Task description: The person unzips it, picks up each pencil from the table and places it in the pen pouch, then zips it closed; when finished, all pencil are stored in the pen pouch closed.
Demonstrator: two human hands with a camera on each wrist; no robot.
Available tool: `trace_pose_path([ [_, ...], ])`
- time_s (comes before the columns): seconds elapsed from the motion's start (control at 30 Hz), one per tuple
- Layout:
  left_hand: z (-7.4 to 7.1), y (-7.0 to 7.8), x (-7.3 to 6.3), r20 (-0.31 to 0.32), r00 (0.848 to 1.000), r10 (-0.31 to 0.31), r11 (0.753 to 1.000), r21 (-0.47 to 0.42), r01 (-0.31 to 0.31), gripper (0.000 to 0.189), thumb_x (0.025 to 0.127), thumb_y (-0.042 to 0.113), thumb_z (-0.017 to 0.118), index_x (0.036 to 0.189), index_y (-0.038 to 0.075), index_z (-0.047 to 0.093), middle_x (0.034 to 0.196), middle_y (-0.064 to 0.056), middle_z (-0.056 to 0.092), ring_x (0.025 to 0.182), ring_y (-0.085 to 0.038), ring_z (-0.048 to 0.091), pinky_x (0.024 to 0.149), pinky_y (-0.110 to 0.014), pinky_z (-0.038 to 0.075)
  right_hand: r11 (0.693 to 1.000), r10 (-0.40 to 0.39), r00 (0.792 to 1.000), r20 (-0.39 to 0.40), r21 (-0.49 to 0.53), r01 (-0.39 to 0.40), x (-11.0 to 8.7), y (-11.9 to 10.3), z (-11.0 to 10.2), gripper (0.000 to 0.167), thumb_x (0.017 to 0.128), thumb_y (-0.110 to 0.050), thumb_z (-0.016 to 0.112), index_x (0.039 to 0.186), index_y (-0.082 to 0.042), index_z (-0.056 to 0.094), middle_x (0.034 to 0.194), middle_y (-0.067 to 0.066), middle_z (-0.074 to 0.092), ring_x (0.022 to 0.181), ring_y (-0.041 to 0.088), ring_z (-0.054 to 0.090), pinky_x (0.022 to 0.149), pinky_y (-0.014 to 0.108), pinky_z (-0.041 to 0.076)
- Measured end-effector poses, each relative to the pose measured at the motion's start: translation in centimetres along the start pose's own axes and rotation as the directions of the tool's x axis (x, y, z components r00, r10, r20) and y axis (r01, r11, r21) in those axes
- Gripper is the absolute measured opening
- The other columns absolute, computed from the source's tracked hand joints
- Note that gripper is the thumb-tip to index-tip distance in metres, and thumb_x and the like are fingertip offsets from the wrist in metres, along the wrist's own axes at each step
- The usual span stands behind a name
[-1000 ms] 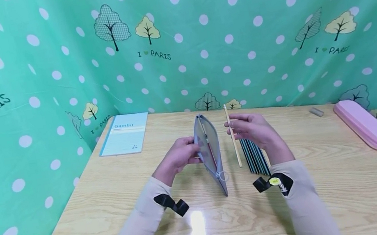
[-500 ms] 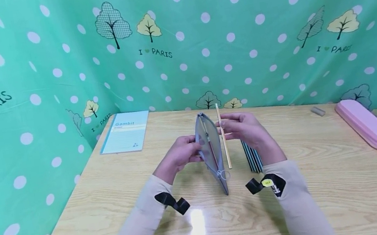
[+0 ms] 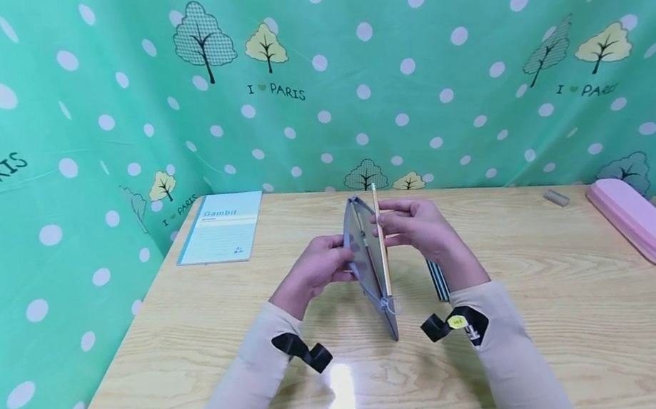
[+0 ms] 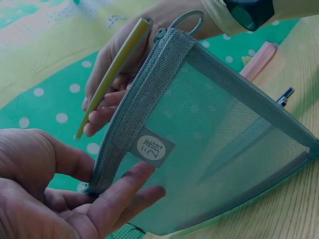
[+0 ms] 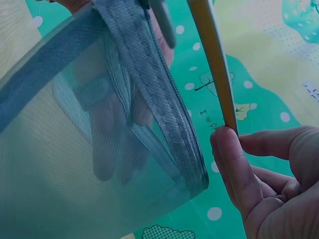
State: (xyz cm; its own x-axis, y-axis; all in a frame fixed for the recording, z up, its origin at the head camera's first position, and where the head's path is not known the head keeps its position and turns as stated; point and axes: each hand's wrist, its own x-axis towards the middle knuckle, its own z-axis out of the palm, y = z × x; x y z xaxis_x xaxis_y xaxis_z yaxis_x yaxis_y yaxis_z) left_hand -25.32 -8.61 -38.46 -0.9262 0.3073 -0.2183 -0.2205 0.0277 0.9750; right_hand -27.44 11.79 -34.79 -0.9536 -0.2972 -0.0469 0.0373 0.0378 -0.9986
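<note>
A grey mesh zipper pouch (image 3: 363,256) stands on edge over the table, its zipped top unfastened and gaping. My left hand (image 3: 320,265) grips its far left side, thumb at the rim and fingers against the mesh beside a small round label (image 4: 151,148). In my right hand (image 3: 412,223) a yellow pencil (image 3: 383,246) is pinched between thumb and fingers, lying along the pouch's right rim in the head view. The right wrist view shows the pencil (image 5: 217,59) outside the pouch, beside the zipper edge. A ring pull (image 4: 189,20) hangs at the zipper's near end.
Several dark striped pencils (image 3: 438,280) lie on the table, partly hidden under my right wrist. A pink pencil case (image 3: 644,222) and a grey eraser (image 3: 556,197) sit at the right. A light blue notebook (image 3: 220,228) lies at the back left. Patterned cloth (image 3: 414,96) hangs behind the table.
My right hand has moved left with the yellow pencil, from a gap away to right along the pouch's rim. My left hand and the pouch have stayed nearly still.
</note>
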Motion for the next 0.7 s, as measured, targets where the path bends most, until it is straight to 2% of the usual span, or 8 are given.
trace_pose_path([
  [0.7, 0.33, 0.06, -0.04, -0.009, 1.0, -0.001, 1.0, 0.003, 0.001, 0.046, 0.097, -0.005, 0.048, 0.142, -0.015, 0.05, 0.127, -0.034, 0.065, 0.109, -0.041, 0.071, 0.085, -0.038, 0.066, 0.989, -0.033, 0.997, -0.066, -0.147, 0.023, 0.17, 0.13, 0.81, 0.048, 0.1, -0.003, 0.062, 0.145, 0.011, 0.05, 0.13, 0.036, 0.063, 0.08, 0.009, 0.072, 0.074, 0.023, 0.065],
])
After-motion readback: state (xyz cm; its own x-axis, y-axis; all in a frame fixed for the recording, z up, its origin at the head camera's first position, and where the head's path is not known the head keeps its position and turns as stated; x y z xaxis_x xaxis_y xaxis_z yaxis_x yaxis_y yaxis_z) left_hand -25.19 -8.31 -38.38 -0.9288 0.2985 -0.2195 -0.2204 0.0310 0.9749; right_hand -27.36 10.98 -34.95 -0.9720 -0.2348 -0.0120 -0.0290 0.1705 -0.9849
